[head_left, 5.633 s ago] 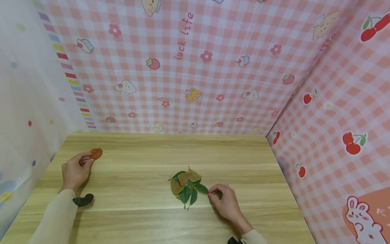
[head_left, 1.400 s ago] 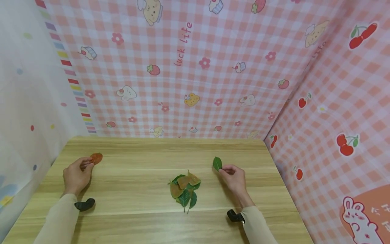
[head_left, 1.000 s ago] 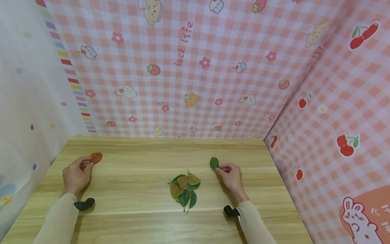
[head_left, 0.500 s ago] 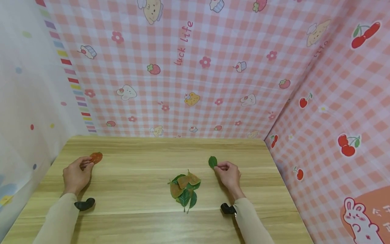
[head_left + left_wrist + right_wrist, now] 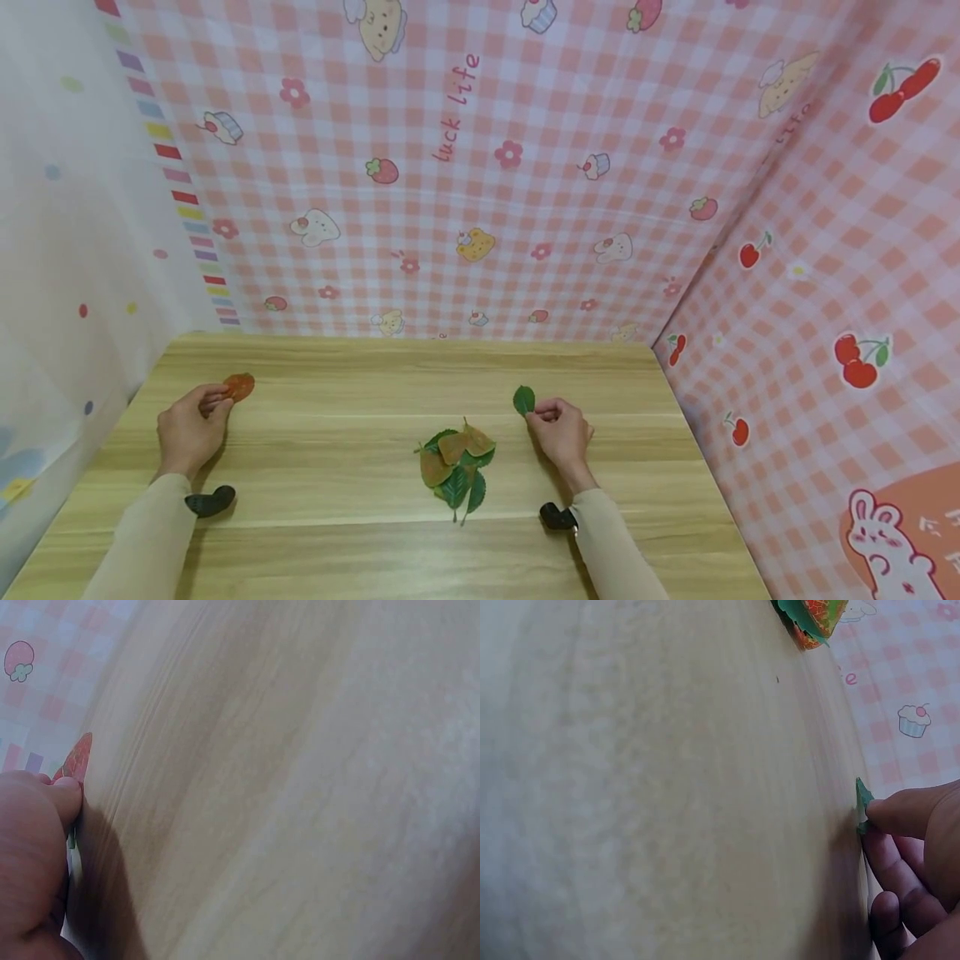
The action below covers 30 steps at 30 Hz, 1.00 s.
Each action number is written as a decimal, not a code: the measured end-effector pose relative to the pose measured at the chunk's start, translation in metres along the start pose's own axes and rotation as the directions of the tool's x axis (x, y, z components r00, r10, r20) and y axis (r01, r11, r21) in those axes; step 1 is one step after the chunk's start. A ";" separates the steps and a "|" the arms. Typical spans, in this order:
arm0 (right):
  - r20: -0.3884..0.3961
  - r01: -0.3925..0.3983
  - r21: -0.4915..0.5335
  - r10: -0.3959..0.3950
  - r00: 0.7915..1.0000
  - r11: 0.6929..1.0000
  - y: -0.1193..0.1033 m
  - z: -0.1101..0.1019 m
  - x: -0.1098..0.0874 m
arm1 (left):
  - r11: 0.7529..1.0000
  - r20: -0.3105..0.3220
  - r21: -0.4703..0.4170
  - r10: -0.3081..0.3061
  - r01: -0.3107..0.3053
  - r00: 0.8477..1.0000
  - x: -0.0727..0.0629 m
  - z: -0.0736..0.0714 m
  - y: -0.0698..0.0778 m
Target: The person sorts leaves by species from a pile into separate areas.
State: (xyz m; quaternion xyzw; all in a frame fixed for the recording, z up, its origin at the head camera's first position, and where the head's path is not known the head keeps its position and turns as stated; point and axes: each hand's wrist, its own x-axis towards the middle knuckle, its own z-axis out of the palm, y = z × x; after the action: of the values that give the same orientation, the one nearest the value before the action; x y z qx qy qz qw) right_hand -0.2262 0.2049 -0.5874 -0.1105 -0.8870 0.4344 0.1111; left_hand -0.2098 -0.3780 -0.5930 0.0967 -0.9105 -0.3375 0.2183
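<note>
The step in hand seems to be handling single leaves apart from the pile. Near the far left corner of the bench (image 5: 337,492), the left hand (image 5: 191,427) pinches a reddish-orange leaf (image 5: 241,387) between thumb and fingers. The right hand (image 5: 561,427) holds a green leaf (image 5: 524,400) the same way, right of the middle and towards the far edge. Between the hands, nearer the front edge, lies the leaf pile (image 5: 453,450), green and brownish leaves overlapping around the middle of the bench. Whether either held leaf touches the wood, I cannot tell. The next move probably calls for lowering the green leaf flat and loosening the right pinch gently, since something so thin could cling to the fingers or shift.
</note>
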 end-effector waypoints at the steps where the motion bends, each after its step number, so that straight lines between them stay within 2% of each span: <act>1: -0.002 0.003 0.003 -0.003 1.000 1.000 0.000 0.000 0.000 | 1.000 0.000 -0.001 0.002 -0.002 1.000 0.000 0.000 0.000; 22: -0.003 -0.017 0.007 0.017 1.000 1.000 -0.001 0.001 -0.001 | 1.000 -0.006 -0.020 0.013 -0.013 1.000 0.000 -0.001 0.001; 30: 0.007 -0.020 0.020 0.020 1.000 1.000 -0.003 -0.003 0.000 | 0.998 -0.017 -0.039 0.048 -0.048 0.999 0.000 -0.001 -0.003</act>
State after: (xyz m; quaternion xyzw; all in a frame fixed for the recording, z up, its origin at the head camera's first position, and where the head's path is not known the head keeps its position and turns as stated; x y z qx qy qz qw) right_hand -0.2261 0.2049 -0.5833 -0.1166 -0.8818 0.4447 0.1050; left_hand -0.2095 -0.3807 -0.5938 0.0733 -0.9040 -0.3492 0.2354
